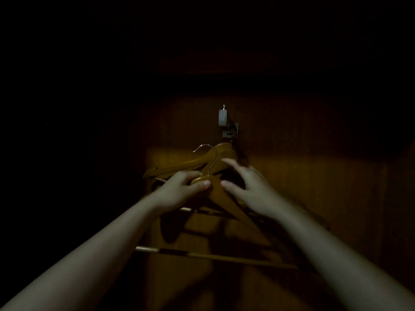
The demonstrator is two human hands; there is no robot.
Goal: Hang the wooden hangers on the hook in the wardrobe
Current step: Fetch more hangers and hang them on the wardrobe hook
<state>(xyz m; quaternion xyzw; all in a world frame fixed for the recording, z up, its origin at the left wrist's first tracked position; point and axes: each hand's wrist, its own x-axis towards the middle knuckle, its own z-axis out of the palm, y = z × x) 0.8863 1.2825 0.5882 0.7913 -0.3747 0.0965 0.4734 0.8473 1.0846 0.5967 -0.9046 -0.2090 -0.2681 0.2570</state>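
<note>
Pinches the wooden hanger [232,206] at its neck with the left grip [179,191]. Clamps thumb and fingers round the rounded top, just under the upright metal curl. Holds it in mid-air, below and in front of the wall hook [224,118], not yet on it. Spreads the right grip [249,187] just beside the neck, fingers apart and blurred, clasping nothing; cannot tell whether the thumb touches wood. Shows other hangers [221,151] behind, already dangling from the wall hook near the top edge of the lit wardrobe back panel [314,176]. Loses everything else to the dark.
</note>
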